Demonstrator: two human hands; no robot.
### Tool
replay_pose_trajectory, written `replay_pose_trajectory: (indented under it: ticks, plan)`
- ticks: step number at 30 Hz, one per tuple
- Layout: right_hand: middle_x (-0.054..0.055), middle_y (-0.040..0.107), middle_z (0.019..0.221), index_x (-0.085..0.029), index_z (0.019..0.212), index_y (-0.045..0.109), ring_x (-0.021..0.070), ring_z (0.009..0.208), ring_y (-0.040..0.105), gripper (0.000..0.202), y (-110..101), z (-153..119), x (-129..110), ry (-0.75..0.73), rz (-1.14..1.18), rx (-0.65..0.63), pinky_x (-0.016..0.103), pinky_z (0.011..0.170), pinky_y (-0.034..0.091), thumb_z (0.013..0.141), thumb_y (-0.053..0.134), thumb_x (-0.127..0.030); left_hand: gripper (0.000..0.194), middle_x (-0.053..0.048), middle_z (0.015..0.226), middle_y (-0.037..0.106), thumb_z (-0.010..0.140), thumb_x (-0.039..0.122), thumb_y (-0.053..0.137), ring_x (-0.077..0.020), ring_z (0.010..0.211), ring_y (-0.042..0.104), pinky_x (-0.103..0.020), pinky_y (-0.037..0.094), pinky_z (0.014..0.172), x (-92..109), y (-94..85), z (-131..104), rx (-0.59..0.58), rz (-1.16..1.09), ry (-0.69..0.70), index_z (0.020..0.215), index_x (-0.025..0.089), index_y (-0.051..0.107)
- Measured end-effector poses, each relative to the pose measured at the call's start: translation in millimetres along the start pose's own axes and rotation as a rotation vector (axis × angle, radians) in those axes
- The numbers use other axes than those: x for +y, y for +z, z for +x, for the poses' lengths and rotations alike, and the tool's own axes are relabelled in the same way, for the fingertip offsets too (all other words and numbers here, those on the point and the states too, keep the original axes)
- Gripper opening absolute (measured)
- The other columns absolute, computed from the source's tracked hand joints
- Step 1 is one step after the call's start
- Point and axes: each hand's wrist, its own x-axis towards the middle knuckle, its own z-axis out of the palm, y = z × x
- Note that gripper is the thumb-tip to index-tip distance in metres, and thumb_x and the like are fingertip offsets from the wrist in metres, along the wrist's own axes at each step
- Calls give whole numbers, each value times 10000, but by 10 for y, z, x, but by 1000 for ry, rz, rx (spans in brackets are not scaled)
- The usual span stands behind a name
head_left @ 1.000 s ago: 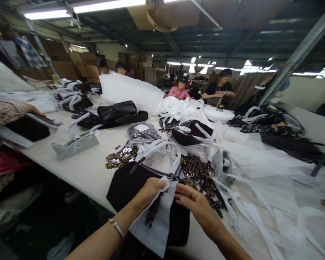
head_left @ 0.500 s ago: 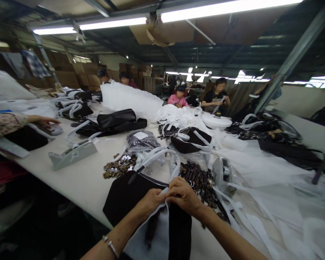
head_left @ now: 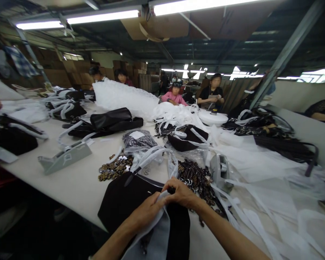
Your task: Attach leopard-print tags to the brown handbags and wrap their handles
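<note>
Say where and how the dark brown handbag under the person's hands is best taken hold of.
The dark brown handbag: probably by its white-wrapped handles, from above. They arch beyond its top edge, leaving an open loop; the left hand and right hand pinch a white sheet at its near side.

With the handbag (head_left: 113, 202) at the near edge of the desk (head_left: 78, 187) as clock centre, a sheet (head_left: 159, 234) lies against it at six. A tape dispenser (head_left: 66, 159) stands at ten o'clock, a heap of small pieces (head_left: 115, 169) at eleven, a plastic packet (head_left: 138, 140) at twelve, a second bag (head_left: 188, 141) at one. Another heap (head_left: 197, 178) lies at two, before a second dispenser (head_left: 216, 169).
</note>
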Motion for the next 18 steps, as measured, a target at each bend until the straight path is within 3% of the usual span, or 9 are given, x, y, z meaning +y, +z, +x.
replay_pose_trajectory:
  ticks: [4,8,11,13,15,18]
  plan:
    - [-33,661,734,-227,720,744,183,814,581,171,55,-15,101,0,-7,43,351,981,364,574,830,-206,259,-27,942,658,821,382,596,-208,865,582,-261,395,734,49,78,-12,122,210,6,985,183,626]
    - [-25,654,773,-224,789,735,188,846,582,171,57,-25,148,-3,-56,45,329,934,376,635,808,-238,300,-30,933,670,890,358,472,-206,879,586,-264,416,754,-39,46,44,34,39,19,1022,164,659]
    - [6,663,895,-216,920,707,212,901,572,385,45,-41,157,-75,-250,119,343,913,376,588,869,-322,299,-29,923,665,783,212,535,-194,856,580,-249,418,736,-160,4,91,13,-50,-9,1042,138,665]
    - [34,649,920,-199,909,685,234,919,553,454,44,-63,165,-141,-436,197,363,896,373,562,891,-404,286,-19,855,645,724,164,544,-171,788,560,-234,404,688,-218,15,119,48,-93,-45,978,126,670]
    - [40,630,881,-192,849,673,234,893,544,406,50,-93,178,-184,-559,221,363,864,380,609,867,-456,216,-5,776,611,707,174,560,-143,702,517,-222,378,628,-241,56,148,91,-150,-88,890,121,660]
    - [26,613,855,-197,855,688,185,811,561,284,65,-135,198,-201,-494,134,296,762,419,727,804,-423,192,9,707,569,712,252,617,-112,611,450,-218,332,561,-235,130,190,129,-227,-144,842,113,637]
